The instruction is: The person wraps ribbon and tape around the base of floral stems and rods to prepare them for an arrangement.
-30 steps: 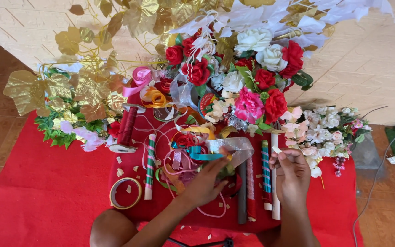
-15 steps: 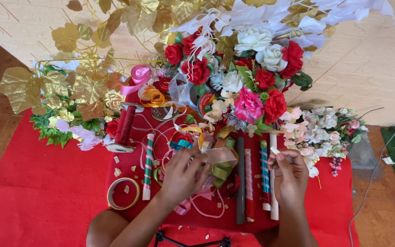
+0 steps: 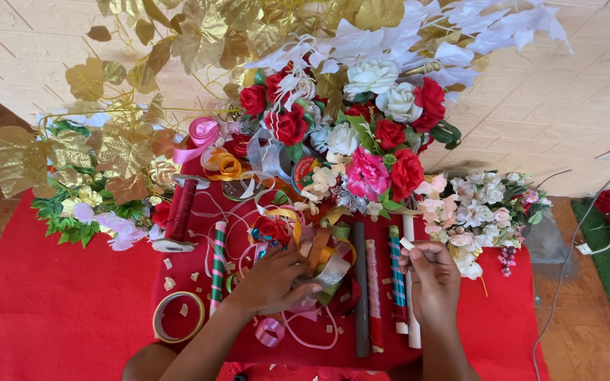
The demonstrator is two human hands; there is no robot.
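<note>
On the red cloth (image 3: 51, 317), left hand (image 3: 273, 282) gripping ribbon tangle (image 3: 323, 264); right hand (image 3: 432, 279) fingers pinching a white scrap (image 3: 407, 243).

Left hand (image 3: 273, 282) rests on ribbon pile (image 3: 305, 247), right hand (image 3: 432, 279) just right of it over upright-lying rolls (image 3: 375, 289). Tape ring (image 3: 178, 316) lies far left; flower bunch (image 3: 361, 134) behind all.

head cam; looks steeply down; close over red cloth (image 3: 58, 310); single view

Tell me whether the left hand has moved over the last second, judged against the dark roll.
Yes. The left hand has slid left, away from the dark roll, and now rests on the tangle of ribbons.
</note>
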